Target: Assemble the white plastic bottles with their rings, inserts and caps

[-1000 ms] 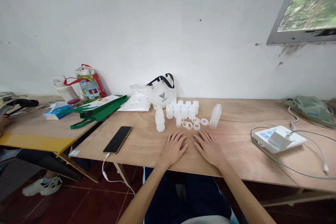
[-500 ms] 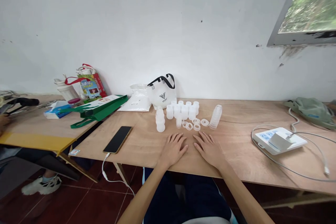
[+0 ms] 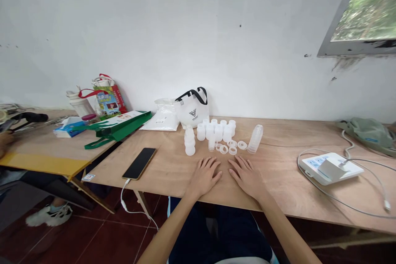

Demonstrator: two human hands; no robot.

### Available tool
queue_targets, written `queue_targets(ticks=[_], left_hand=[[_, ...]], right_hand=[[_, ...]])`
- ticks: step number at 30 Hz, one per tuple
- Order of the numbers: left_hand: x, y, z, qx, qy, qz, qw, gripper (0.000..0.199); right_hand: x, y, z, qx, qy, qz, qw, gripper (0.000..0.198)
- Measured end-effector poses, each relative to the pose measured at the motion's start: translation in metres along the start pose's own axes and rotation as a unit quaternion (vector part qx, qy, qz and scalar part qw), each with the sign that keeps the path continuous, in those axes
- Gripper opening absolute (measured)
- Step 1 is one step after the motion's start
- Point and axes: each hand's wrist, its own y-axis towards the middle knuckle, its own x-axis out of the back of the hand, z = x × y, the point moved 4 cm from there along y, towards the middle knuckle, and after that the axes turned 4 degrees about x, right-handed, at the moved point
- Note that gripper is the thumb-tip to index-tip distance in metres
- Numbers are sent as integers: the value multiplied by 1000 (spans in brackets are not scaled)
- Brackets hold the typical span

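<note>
My left hand (image 3: 203, 177) lies flat on the wooden table, fingers spread, holding nothing. Beside it my right hand (image 3: 246, 176) rests palm down, also open and bare. Just beyond my fingertips are several loose translucent plastic rings (image 3: 233, 150). Behind those rings stands a group of small white plastic bottles (image 3: 218, 133). A stack of frosted round-sided pieces (image 3: 189, 142) rises beyond my left hand. Past my right fingertips, a leaning stack of clear dome-shaped covers (image 3: 255, 138) stands tilted to the right. A short ribbed translucent stack (image 3: 211, 143) is in front of the bottles.
A phone (image 3: 139, 163) with a white cable lies at left. Behind are a white tote bag (image 3: 192, 109), a plastic packet (image 3: 162, 117) and a green bag (image 3: 119, 130). At right sit a power strip (image 3: 331, 168), loose cables and a grey-green cloth bag (image 3: 368, 132).
The view has shifted very slightly. Both hands stay flat in the same place, and the plastic pieces have not moved on the table.
</note>
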Motion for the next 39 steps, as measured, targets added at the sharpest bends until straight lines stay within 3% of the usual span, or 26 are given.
queue_targets(ticks=[11,24,29,32,36,39], left_hand=[[2,0,-2,2,0,6,1000,42],[5,0,-6,3,-9,7,1000,37],[9,2,-18,37,-52,-14,998,41],[7,14,-31,40,-27,7,999,50],[0,44,-46,57,81,36,994,61],[-8,66,-53,69,127,39,989,58]], right_hand=[[3,1,2,-2,-14,13,1000,55],[0,1,0,12,6,-20,1000,51],[9,-1,4,29,19,-59,998,41],[15,-1,3,20,34,-96,995,33],[16,1,-2,-6,61,-129,990,25],[14,2,-5,-13,77,-140,987,25]])
